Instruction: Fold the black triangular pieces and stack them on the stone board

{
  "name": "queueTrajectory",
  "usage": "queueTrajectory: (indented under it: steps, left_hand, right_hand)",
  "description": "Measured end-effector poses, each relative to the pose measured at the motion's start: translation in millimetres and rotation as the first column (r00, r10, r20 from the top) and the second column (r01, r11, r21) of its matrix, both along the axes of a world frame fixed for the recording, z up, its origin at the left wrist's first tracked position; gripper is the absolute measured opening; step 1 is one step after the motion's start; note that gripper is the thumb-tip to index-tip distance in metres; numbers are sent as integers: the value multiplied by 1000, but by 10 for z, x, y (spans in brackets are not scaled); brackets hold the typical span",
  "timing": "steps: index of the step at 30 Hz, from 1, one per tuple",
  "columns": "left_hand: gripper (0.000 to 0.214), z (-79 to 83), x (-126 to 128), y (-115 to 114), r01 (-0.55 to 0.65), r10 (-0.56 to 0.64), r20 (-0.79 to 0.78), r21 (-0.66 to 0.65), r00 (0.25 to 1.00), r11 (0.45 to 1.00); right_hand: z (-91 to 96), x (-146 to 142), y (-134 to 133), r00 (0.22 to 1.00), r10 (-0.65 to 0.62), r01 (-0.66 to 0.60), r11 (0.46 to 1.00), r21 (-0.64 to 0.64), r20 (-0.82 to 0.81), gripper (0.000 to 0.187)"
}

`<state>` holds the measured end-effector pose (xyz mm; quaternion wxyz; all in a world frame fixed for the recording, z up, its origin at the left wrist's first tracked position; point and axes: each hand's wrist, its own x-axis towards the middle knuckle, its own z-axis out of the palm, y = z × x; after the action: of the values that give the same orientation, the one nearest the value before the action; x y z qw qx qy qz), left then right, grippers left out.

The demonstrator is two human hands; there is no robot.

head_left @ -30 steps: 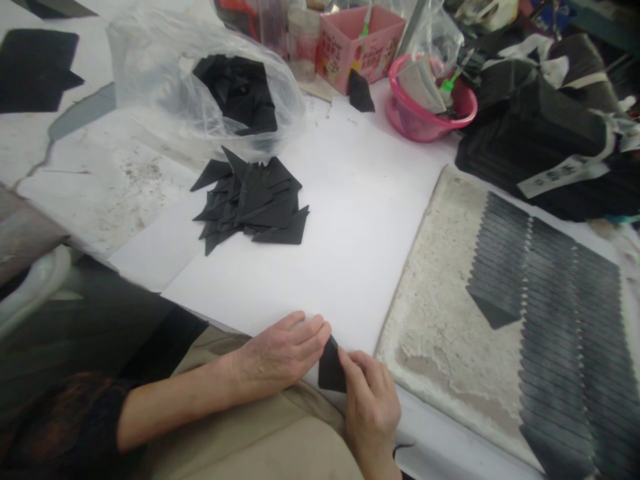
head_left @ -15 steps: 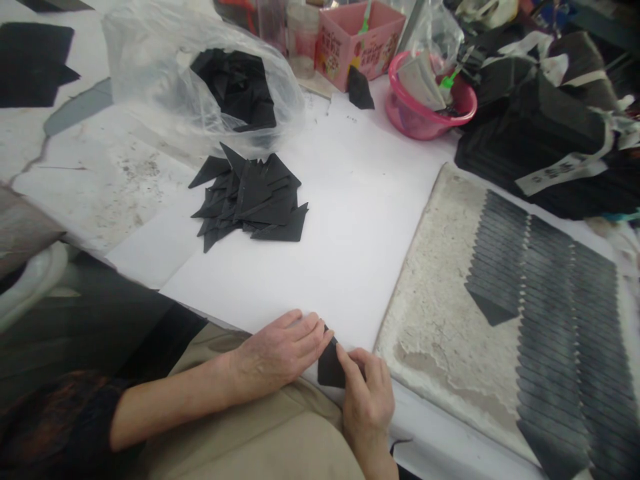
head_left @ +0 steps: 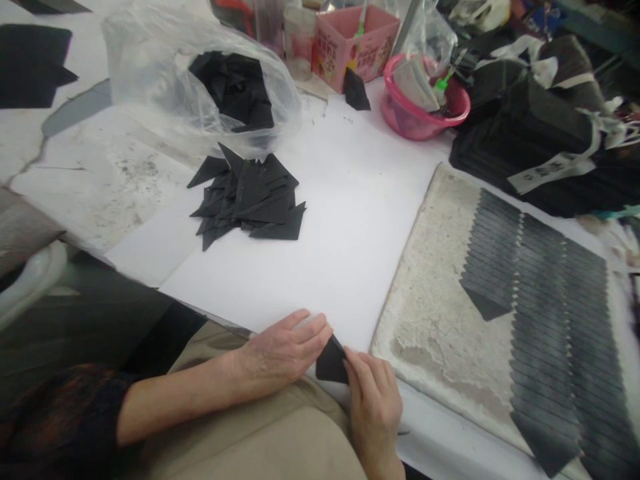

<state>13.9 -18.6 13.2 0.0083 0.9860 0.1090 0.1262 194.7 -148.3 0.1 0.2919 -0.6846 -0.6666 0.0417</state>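
At the table's near edge lies a small flat black piece point(head_left: 331, 363) with straight edges and a pointed tip; I cannot tell whether it is leather or fabric. My left hand point(head_left: 285, 350) has its fingers closed together on the upper left of the piece, covering that part. With thumb and fingertips, my right hand point(head_left: 375, 400) pinches the piece's right edge. Beyond my hands, a loose pile of similar black pieces point(head_left: 250, 200) rests on white paper point(head_left: 345, 240).
To the right, a pale board point(head_left: 415, 300) bears overlapping rows of black pieces point(head_left: 545, 320). Farther back are a clear plastic bag point(head_left: 150, 80) of black pieces, a pink box point(head_left: 340, 53), a pink bowl point(head_left: 410, 127) and a tied black stack point(head_left: 540, 127).
My right hand has slid slightly right along the piece's edge. The left fingers have shifted a little over its top, and more of the upper right edge shows.
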Motion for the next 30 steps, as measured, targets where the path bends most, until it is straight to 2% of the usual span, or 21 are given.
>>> queueTrajectory:
  steps: [6, 10, 17, 21, 30]
  left_hand:
    - [34, -29, -23, -5, 28, -28, -1, -36, 1000, 999]
    - [35, -20, -33, -22, 13, -13, -12, -32, 1000, 999]
    - [28, -73, -35, 111, 0, 0, 18, 7, 1000, 1000]
    - [30, -70, -22, 134, 40, -38, 35, -34, 999, 999]
    - [33, -23, -4, 60, -15, 15, -5, -15, 1000, 1000]
  right_hand:
    - [-16, 42, -68, 1000, 4, -4, 1000, -20, 3, 29]
    - [-55, 6, -62, 999, -11, 11, 1000, 18, 30, 30]
    - [-112, -118, 125, 999, -19, 17, 998, 54, 36, 31]
    - [-88, -97, 173, 1000, 6, -7, 999, 38, 21, 32]
    - [-15, 13, 99, 996, 37, -39, 999, 19, 84, 22]
